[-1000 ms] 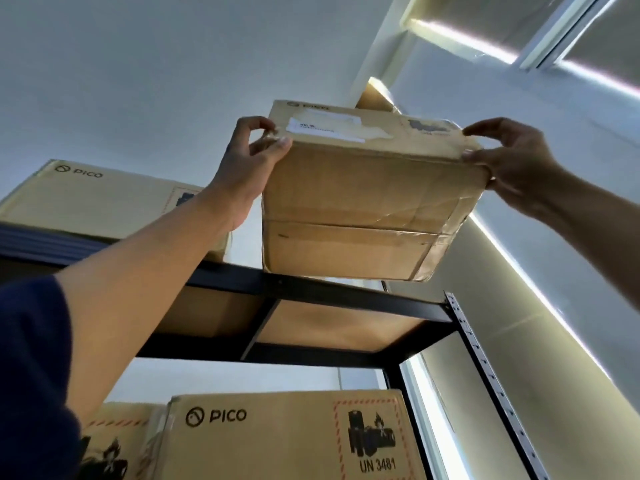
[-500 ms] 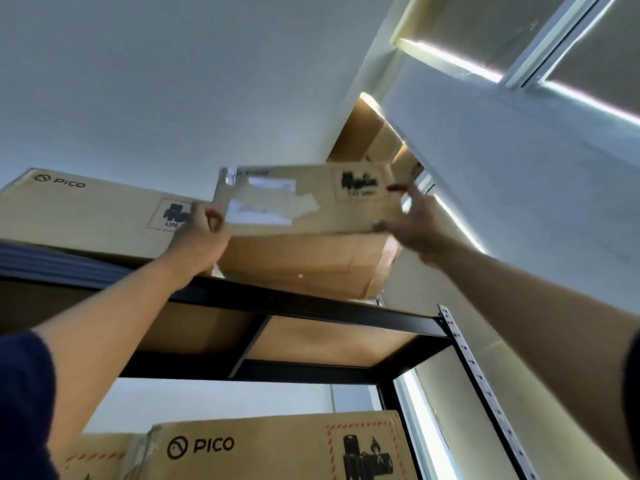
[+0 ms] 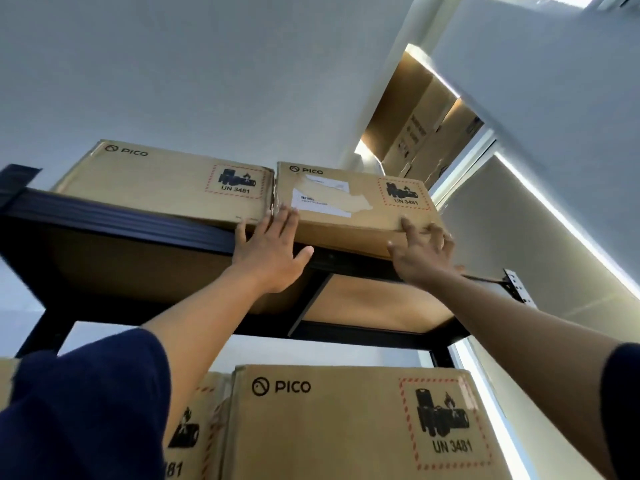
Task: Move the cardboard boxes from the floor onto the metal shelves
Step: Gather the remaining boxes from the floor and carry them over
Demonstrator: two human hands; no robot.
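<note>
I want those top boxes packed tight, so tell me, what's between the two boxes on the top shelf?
Nothing: in the head view the taped box sits flush against the left box, only a thin seam between. The left hand covers the seam's lower end.

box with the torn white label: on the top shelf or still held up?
On the shelf. The labelled box sits flat on the top shelf, beside another box.

Label text on taped box illegible; lower boxes cropped by frame bottom.
</note>
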